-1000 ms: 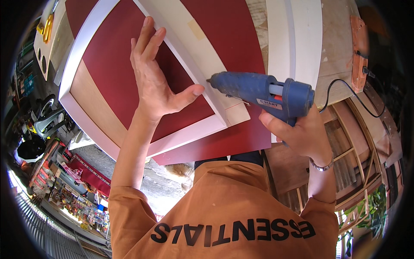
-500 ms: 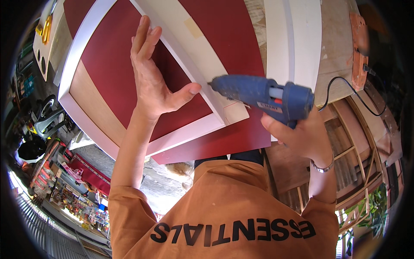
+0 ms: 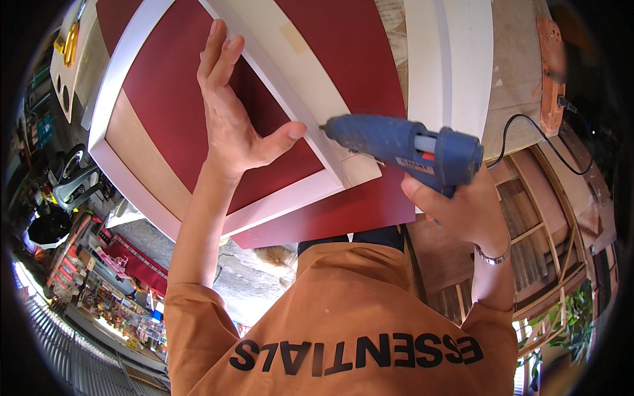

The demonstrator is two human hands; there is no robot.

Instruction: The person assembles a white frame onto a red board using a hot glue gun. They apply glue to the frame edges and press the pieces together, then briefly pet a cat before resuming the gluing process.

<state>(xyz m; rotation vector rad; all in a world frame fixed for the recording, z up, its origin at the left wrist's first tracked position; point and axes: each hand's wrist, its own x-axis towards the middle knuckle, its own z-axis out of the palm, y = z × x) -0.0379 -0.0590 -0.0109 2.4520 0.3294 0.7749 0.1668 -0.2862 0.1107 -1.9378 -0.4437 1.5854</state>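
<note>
My right hand (image 3: 462, 204) is closed around the handle of a blue hot glue gun (image 3: 403, 146), a glue stick showing in its body. The gun's nozzle points left, at the edge of a white-rimmed frame (image 3: 284, 105). Fingers stretched and thumb spread, my left hand (image 3: 231, 112) stands over the frame's inner side with its thumb beside the rim near the nozzle. Whether the palm touches the frame cannot be told. Inside the frame are dark red panels (image 3: 165, 86) and a bare wood strip (image 3: 148, 155). A red and cream board (image 3: 356, 59) lies under the frame's right side.
White boards (image 3: 449, 59) lie right of the red board on a wooden work surface (image 3: 518, 72). An orange power strip (image 3: 549, 72) with a black cord (image 3: 528, 119) sits at the far right. Below it are wooden lattice frames (image 3: 528, 231). Yellow-handled tools (image 3: 69, 43) lie at upper left.
Almost nothing differs. My left hand and the frame have shifted very slightly left; the glue gun stays nearly in place, nozzle by the frame's edge.
</note>
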